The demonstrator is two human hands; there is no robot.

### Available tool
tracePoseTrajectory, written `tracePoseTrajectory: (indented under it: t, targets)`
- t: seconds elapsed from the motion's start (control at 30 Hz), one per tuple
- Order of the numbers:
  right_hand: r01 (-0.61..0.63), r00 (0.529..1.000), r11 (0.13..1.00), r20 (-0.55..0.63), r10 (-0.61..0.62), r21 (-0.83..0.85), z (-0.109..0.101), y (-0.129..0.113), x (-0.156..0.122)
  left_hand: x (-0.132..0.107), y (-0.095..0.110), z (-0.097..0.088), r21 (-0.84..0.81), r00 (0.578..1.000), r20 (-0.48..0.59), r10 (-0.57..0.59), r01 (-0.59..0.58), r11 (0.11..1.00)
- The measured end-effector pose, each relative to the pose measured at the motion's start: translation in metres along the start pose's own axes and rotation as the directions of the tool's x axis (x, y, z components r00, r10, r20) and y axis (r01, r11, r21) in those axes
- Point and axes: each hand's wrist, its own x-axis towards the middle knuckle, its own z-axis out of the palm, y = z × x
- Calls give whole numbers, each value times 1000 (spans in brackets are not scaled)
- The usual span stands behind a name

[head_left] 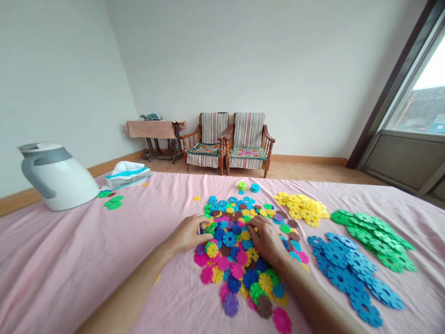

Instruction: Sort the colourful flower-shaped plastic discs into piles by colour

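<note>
A mixed pile of coloured plastic snowflake discs [239,250] lies in the middle of the pink cloth [86,260]. My left hand [189,234] rests on the pile's left edge, fingers curled and pinching a green disc [210,228]. My right hand [266,239] lies on the pile's middle, fingers bent down among the discs; whether it holds one is hidden. To the right lie sorted heaps: yellow discs [302,208], green discs [375,234] and blue discs [351,273].
A white kettle [57,176] stands at the far left, with a tissue pack [128,175] and a few green discs [113,202] near it. Small green and blue stacks [248,187] sit behind the pile. Two wooden chairs [227,144] and a small table stand by the wall.
</note>
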Motion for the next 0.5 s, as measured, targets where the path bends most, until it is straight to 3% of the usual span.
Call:
tracePoseTrajectory:
  t: [0.1,0.17,0.27,0.33,0.5]
  targets:
    - [-3,1000,1000,2,3,3,-1,0,0,0,12,4,-191,997,45,64,-55,980]
    - [-3,1000,1000,3,3,3,-1,0,0,2,17,1,-271,996,3,88,-84,959]
    - [3,1000,1000,7,-3,6,0,1,0,7,15,-9,-255,990,-135,31,-65,965]
    - [8,1000,1000,10,-8,8,1,3,1,8,10,-19,-222,989,-146,-28,-5,975]
    - [30,1000,1000,-2,-30,1,4,6,0,-13,11,-53,-16,986,144,-81,84,996]
